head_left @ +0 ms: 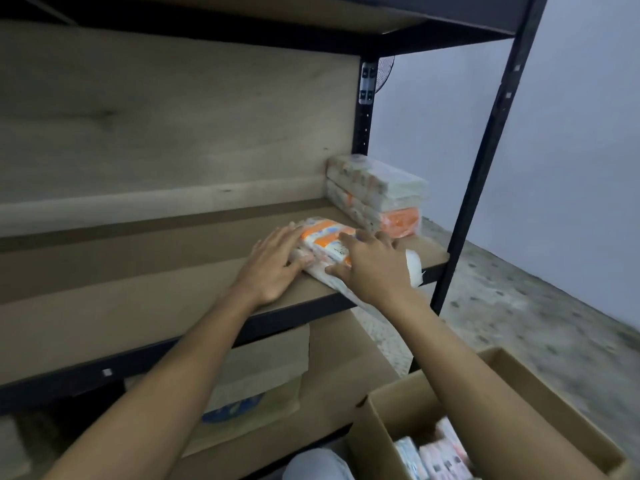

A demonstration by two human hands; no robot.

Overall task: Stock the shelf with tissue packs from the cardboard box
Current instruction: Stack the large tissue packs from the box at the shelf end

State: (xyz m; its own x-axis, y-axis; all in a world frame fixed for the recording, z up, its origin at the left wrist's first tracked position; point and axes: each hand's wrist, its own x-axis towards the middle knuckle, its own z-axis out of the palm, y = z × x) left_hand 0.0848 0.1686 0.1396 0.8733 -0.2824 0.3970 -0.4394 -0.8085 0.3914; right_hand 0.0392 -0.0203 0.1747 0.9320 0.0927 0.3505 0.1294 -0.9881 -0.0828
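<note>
Both hands rest on a tissue pack (325,244) lying flat near the front edge of the shelf (138,271), toward its right end. The left hand (273,268) lies against the pack's left side with its fingers (287,237) spread and flat, thumb tucked along the near edge; the right hand (372,268) covers the right half from above, fingers apart and pressing down rather than clamped around it. A loose tail of clear wrapper hangs over the shelf lip at about 5 o'clock from the pack. At roughly 1 o'clock from the hands, a stack of packs (377,195) stands in the back right corner against the upright post (363,109). The step looks like sliding this pack back into place, probably beside that stack. To do it well, the person should push with both palms evenly so it does not skew, keep it flat, and tuck the wrapper tail in so it does not snag. The cardboard box (519,382), at 5 o'clock below the shelf, holds more packs (429,455), so stocking seems far from finished.
</note>
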